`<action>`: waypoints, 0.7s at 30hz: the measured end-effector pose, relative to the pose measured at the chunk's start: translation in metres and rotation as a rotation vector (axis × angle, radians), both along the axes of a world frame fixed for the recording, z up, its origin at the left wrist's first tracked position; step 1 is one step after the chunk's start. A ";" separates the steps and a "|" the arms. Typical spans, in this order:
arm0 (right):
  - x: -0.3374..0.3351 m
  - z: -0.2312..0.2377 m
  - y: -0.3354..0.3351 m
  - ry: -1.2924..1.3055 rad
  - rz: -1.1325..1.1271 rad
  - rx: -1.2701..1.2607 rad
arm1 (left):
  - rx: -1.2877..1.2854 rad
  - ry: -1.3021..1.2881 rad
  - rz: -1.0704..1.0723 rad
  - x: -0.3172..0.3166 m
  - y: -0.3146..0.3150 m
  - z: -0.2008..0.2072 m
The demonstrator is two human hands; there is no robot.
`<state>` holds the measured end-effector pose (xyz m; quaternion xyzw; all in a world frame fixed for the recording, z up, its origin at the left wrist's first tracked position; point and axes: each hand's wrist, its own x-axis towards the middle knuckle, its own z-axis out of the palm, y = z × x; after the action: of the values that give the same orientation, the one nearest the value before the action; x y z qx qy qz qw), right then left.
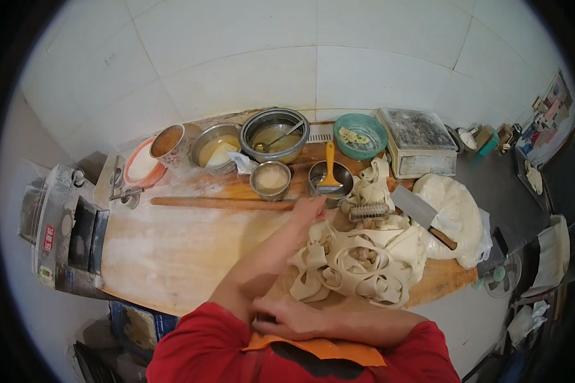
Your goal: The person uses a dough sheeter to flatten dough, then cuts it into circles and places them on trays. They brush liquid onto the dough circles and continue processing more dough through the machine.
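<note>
The right forearm, near the dough scraps at right, could drag them if swung outward. The right hand curls near the apron, its grip hidden. Farther off, the left hand is beside the rolling pin's right end; its grip cannot be told.

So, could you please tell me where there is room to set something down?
The widest free patch is the floury board between the rolling pin and front edge, from the machine to the left forearm. Bowls crowd the back; dough strips and a knife crowd the right.
</note>
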<state>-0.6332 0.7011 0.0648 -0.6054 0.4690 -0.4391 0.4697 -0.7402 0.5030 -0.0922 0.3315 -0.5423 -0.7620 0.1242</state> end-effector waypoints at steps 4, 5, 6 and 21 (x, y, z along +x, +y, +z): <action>-0.051 -0.007 -0.055 0.025 -0.356 -0.226 | 0.028 0.103 -0.029 0.101 -0.028 0.019; -0.074 -0.017 -0.081 0.033 -0.629 -0.065 | 0.163 0.161 0.007 0.128 -0.032 0.014; -0.120 -0.083 -0.118 0.229 -0.927 -0.157 | 0.063 0.116 0.052 0.145 -0.028 0.034; -0.202 -0.167 -0.243 0.767 -1.044 0.359 | -0.345 -0.175 0.019 0.303 -0.167 0.021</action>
<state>-0.8354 0.4583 -0.1020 -0.3248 0.8997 -0.2776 0.0895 -0.4373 0.3361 -0.0715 0.3757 -0.6703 -0.6248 0.1386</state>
